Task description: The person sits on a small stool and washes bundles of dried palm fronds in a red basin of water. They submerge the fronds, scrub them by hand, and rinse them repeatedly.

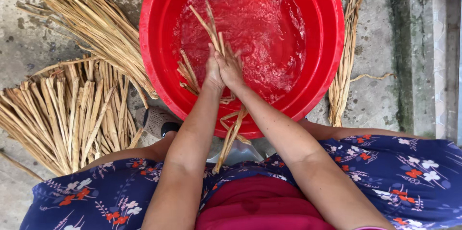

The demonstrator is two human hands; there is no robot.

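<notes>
While both hands, left hand (pixel 212 72) and right hand (pixel 231 70), close together around dried reed strips (pixel 208 28) in the red basin (pixel 323 61), soaking looks underway, calling next for pressing them under water (pixel 260 18).

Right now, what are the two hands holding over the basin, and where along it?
Both hands, left hand and right hand, grip one bunch of dried reed strips around its middle; its far ends dip into the water of the red basin, and its near ends hang over the rim.

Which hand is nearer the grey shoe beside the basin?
Left. The left hand is in the red basin, up and right of the grey shoe; the right hand presses against it, farther from the shoe.
</notes>
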